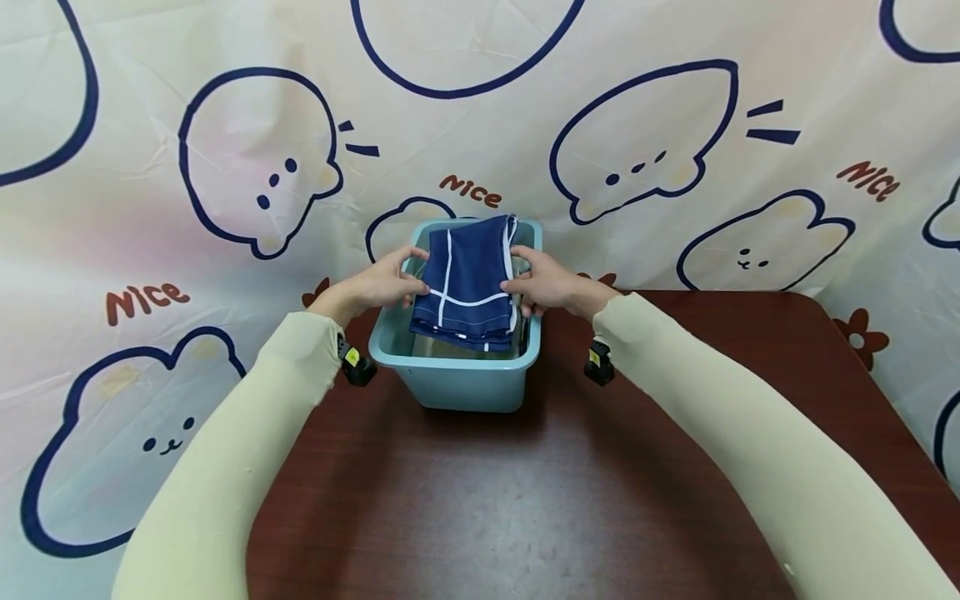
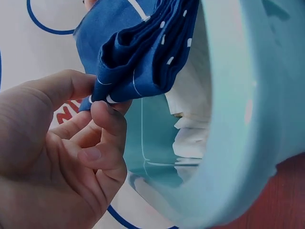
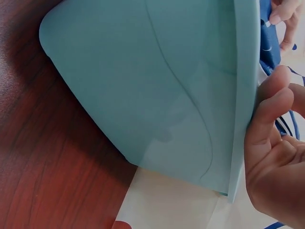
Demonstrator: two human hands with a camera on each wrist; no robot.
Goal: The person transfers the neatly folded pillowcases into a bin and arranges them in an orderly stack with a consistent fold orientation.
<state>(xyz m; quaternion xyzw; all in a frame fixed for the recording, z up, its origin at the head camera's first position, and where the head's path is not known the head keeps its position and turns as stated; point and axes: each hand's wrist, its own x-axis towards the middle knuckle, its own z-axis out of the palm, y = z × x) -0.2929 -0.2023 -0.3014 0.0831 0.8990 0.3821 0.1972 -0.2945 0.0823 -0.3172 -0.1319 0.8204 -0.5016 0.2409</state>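
Observation:
A folded navy blue cloth with white lines (image 1: pixel 468 275) is held between both hands over the light blue plastic bin (image 1: pixel 468 363). My left hand (image 1: pixel 382 279) pinches its left edge between thumb and fingers; the left wrist view shows the cloth's stacked folds (image 2: pixel 138 62) close up. On the opposite side my right hand (image 1: pixel 551 282) grips the cloth's right edge, near the bin's rim. In the right wrist view that hand (image 3: pixel 279 148) partly hides the cloth (image 3: pixel 269 43). Beneath the cloth, pale folded material (image 2: pixel 190 138) lies inside the bin.
The bin stands on a dark reddish-brown table (image 1: pixel 480 500), near its back edge. Behind it hangs a white sheet (image 1: pixel 480 142) printed with blue cartoon outlines. Small black cameras (image 1: pixel 358 367) are strapped to both wrists.

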